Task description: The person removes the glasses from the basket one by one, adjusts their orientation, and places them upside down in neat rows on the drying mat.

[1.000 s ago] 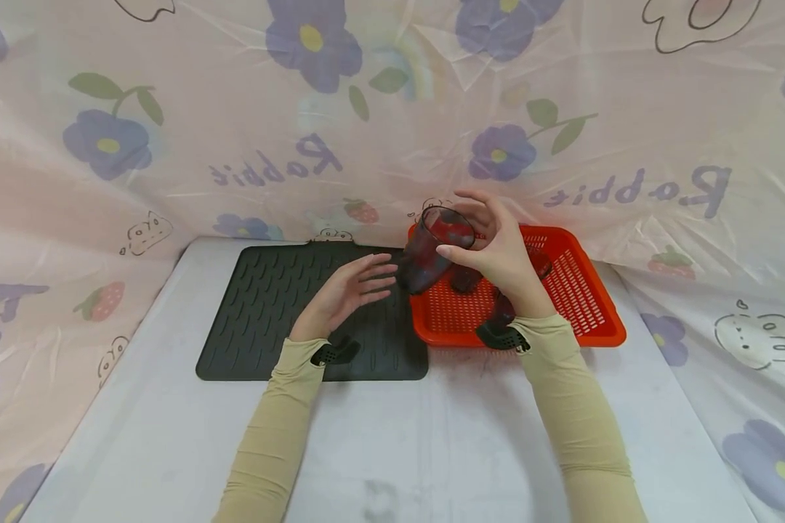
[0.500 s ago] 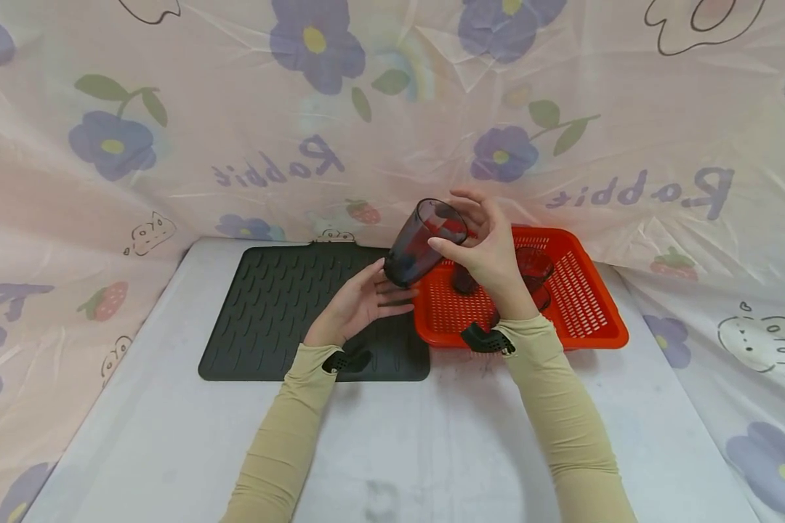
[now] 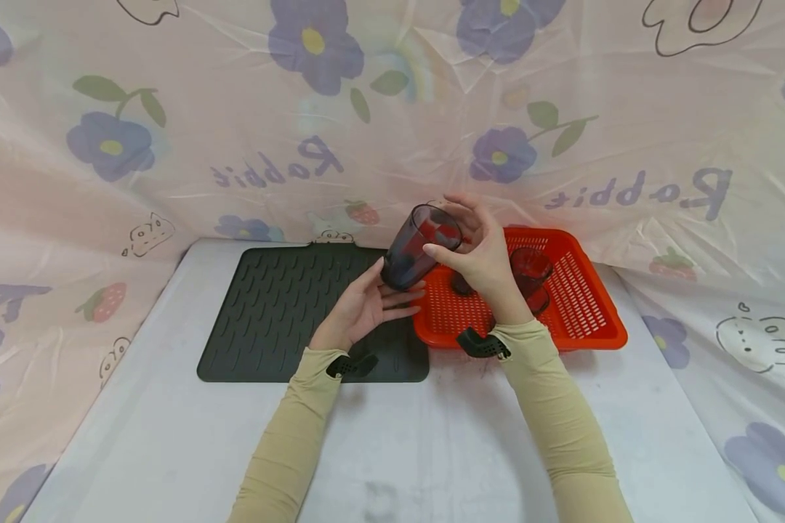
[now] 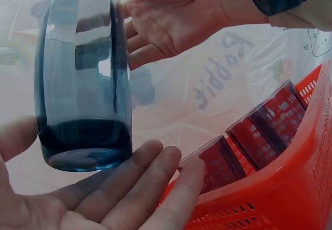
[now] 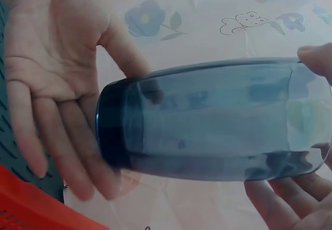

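Observation:
A tall, tinted drinking glass is held tilted above the gap between mat and basket, its mouth up to the right. My right hand grips it near the rim, thumb on the near side and fingers behind. Below its thick dark base is my left hand, palm up with fingers extended. In the right wrist view the left thumb meets the side of the glass near its base, while the left fingers reach past the bottom. More glasses lie in the red basket, partly hidden by my right arm.
A dark ridged drying mat lies left of the basket on the white table. Behind both hangs a flower-printed curtain, close to their far edges. In the left wrist view, the basket wall rises beside the glasses.
My left hand has moved right, reaching the base of the glass. My right hand has carried the glass slightly left, uncovering more of the glasses in the basket.

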{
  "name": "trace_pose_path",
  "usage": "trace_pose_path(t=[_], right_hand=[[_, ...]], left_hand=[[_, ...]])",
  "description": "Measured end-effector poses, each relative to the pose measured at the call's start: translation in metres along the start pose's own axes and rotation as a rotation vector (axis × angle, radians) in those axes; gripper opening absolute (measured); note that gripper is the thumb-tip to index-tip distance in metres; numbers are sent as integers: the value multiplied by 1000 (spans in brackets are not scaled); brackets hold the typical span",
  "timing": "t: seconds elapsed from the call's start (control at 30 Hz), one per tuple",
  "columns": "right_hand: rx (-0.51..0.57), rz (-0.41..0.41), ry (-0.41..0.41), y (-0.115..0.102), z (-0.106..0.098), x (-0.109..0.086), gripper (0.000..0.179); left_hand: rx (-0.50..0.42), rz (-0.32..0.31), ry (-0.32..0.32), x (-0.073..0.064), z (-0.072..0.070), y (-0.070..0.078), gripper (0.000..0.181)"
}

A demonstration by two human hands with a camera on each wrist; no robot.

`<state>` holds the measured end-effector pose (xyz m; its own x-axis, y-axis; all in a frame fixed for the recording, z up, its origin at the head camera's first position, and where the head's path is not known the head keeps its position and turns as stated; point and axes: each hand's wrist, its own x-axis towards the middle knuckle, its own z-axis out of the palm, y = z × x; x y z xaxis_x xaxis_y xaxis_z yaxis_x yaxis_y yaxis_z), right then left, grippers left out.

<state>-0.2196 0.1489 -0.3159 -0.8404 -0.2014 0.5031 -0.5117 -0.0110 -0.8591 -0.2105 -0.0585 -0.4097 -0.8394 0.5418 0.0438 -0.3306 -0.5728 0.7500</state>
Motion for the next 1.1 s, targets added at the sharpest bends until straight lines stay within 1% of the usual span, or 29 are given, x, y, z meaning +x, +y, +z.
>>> trace_pose_path(t=[0.23, 0.33, 0.43, 0.57, 0.7, 0.8, 0.9, 1.0, 1.1], right_hand=[[39, 34, -23, 7, 1, -3, 67], [73, 46, -44, 10, 1, -5, 68], [112, 48, -72, 12, 3, -6, 69], [152, 53, -102, 14, 4, -7, 72], [160, 74, -116, 16, 4, -10, 74], [161, 92, -120, 18, 4, -12, 73], [167, 108, -126, 20, 4, -14, 73], [170, 127, -140, 22, 5, -17, 72], [169, 136, -151, 25, 6, -19, 70]], left_hand=[[-17, -6, 125, -3, -3, 4, 56], [-16, 0, 183, -5, -5, 6, 57], [-17, 5, 225, -6, -6, 8, 57], [-20, 20, 256, -8, -9, 11, 57], [-31, 47, 265, -11, -10, 15, 57], [-54, 68, 262, -13, -11, 18, 55], [-80, 93, 267, -14, -11, 20, 50], [-113, 119, 284, -14, -10, 21, 43], [-150, 141, 304, -15, -10, 23, 44]])
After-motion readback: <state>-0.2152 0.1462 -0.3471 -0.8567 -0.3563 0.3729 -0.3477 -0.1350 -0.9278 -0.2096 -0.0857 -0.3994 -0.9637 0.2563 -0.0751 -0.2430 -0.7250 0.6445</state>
